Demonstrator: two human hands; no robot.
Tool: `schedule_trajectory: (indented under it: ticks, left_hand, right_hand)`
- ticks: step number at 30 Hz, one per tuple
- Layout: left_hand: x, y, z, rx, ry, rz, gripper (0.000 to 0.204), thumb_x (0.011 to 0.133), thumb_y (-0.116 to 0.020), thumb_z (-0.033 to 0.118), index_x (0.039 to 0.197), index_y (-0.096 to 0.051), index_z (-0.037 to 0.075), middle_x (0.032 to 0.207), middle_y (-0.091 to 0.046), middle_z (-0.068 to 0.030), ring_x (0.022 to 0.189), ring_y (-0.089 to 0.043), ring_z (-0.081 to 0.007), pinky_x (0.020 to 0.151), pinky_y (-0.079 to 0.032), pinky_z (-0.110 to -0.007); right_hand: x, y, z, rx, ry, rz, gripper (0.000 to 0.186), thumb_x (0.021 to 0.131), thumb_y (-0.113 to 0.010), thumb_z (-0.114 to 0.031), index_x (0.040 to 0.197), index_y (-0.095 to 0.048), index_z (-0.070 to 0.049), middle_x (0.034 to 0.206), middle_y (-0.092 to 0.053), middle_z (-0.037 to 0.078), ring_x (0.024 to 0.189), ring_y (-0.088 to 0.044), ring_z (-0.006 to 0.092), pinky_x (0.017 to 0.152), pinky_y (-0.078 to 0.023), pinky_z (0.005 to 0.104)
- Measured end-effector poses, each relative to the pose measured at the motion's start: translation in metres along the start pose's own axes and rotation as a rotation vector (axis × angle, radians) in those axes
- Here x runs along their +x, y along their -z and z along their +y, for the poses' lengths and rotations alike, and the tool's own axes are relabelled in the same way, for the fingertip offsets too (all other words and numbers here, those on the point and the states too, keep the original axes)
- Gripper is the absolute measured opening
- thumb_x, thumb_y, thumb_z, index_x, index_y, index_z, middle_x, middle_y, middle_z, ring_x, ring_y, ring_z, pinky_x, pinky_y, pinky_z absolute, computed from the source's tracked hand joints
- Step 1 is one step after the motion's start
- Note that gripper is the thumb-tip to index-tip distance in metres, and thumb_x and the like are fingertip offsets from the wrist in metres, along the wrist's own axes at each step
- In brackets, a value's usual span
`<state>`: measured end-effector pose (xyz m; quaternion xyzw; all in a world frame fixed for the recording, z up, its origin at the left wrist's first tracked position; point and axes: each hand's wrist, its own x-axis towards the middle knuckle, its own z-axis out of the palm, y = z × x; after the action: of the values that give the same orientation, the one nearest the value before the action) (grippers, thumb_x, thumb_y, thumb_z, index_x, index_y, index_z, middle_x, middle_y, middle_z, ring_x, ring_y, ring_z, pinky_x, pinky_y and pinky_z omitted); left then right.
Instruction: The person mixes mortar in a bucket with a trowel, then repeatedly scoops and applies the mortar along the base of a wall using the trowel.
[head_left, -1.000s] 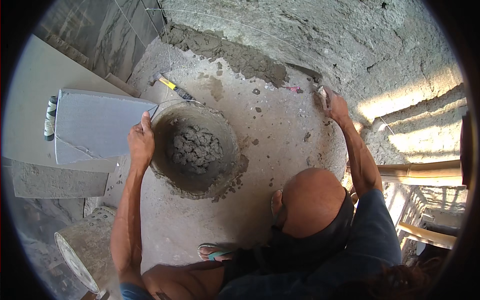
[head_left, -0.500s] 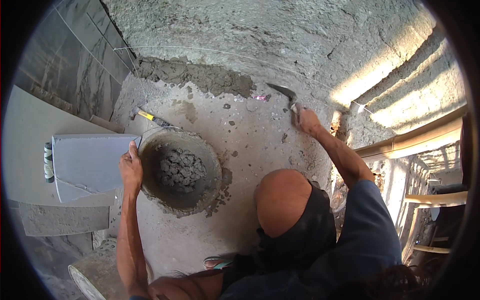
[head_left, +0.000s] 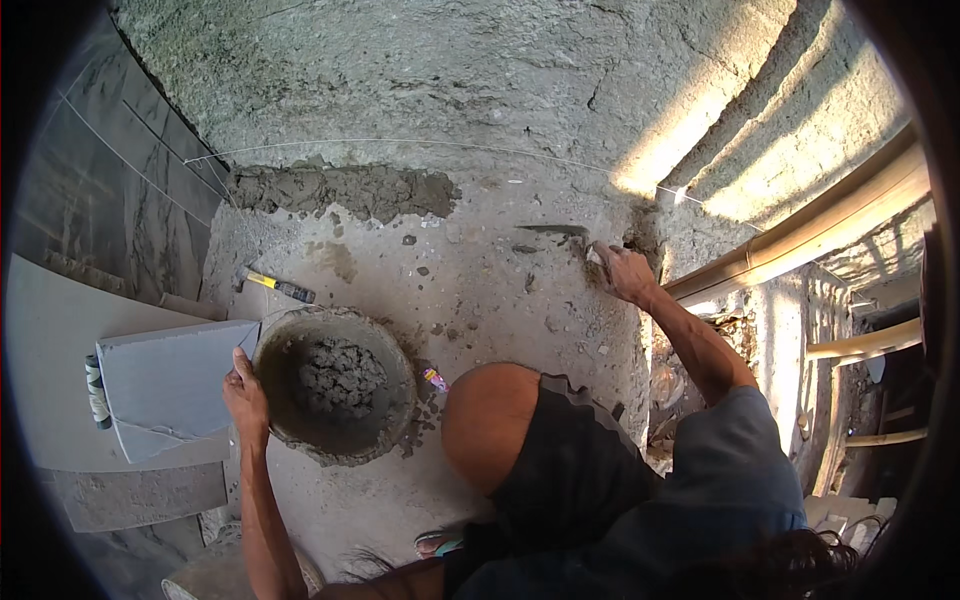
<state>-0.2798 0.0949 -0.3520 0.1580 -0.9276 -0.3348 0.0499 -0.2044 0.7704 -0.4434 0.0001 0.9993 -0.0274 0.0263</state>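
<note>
My left hand pinches the near right edge of a smooth light grey tile, its thumb on top. A thin white string crosses the tile's face. In my right hand is a trowel, its handle mostly hidden by my fingers and its narrow blade pointing left, low over the rough floor. Between my left hand and my bare knee stands a round bucket with lumpy grey mortar inside. A strip of wet mortar lies along the wall's foot.
A hammer with a yellow and black handle lies behind the bucket. Beside my knee is a small pink packet. A string line runs across in front of the rough wall. Bamboo poles rise at right; large slabs stand left.
The pink packet has gone from beside the mortar strip to the floor between bucket and knee. My right hand and the trowel have come slightly nearer, with the blade turned flatter. The view has shifted.
</note>
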Motion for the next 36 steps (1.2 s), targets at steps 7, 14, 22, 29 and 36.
schedule_trajectory:
  ticks: [7, 14, 22, 29, 36]
  left_hand:
    - [0.002, -0.004, 0.008, -0.027, -0.002, 0.022, 0.068, 0.103, -0.04, 0.057, 0.068, -0.041, -0.001, 0.062, -0.039, -0.0073, 0.064, -0.033, -0.0218, 0.06, -0.034, -0.041]
    - [0.001, -0.001, 0.001, -0.072, -0.018, 0.014, 0.069, 0.103, -0.042, 0.057, 0.069, -0.046, -0.003, 0.062, -0.041, -0.0091, 0.063, -0.036, -0.0217, 0.061, -0.036, -0.04]
    - [0.002, -0.012, -0.009, -0.161, -0.003, 0.125, 0.068, 0.104, -0.041, 0.053, 0.067, -0.046, -0.004, 0.06, -0.042, -0.0107, 0.061, -0.037, -0.0218, 0.059, -0.035, -0.042]
    - [-0.014, 0.005, 0.001, -0.148, -0.053, 0.035, 0.064, 0.106, -0.037, 0.044, 0.071, -0.05, -0.007, 0.06, -0.047, -0.0162, 0.06, -0.039, -0.0291, 0.062, -0.037, -0.044]
    - [-0.013, 0.004, 0.001, -0.059, -0.068, 0.074, 0.064, 0.105, -0.035, 0.043, 0.078, -0.059, -0.01, 0.074, -0.058, -0.0339, 0.074, -0.054, -0.0509, 0.074, -0.042, -0.053]
  right_hand:
    - [-0.036, -0.033, -0.015, 0.095, -0.225, 0.023, 0.041, 0.086, -0.061, -0.015, 0.123, -0.047, -0.002, 0.097, -0.065, 0.031, 0.089, -0.065, 0.0489, 0.075, -0.053, 0.0545]
    - [-0.028, -0.035, -0.009, 0.219, -0.665, 0.129, 0.041, 0.092, -0.053, -0.019, 0.129, -0.048, -0.002, 0.099, -0.065, 0.032, 0.089, -0.065, 0.0491, 0.078, -0.054, 0.0545]
    - [-0.003, -0.003, -0.045, 0.123, -0.412, 0.135, 0.042, 0.09, -0.058, -0.024, 0.124, -0.048, 0.0, 0.083, -0.065, 0.031, 0.083, -0.066, 0.047, 0.071, -0.052, 0.0571]
    - [0.013, -0.016, -0.098, 0.17, -0.13, 0.051, 0.039, 0.089, -0.057, -0.019, 0.12, -0.05, 0.002, 0.079, -0.066, 0.029, 0.074, -0.065, 0.0482, 0.066, -0.052, 0.0564]
    - [0.026, -0.017, -0.173, 0.149, -0.213, -0.048, 0.032, 0.093, -0.05, -0.017, 0.12, -0.05, 0.0, 0.088, -0.068, 0.028, 0.083, -0.067, 0.0485, 0.072, -0.053, 0.057]
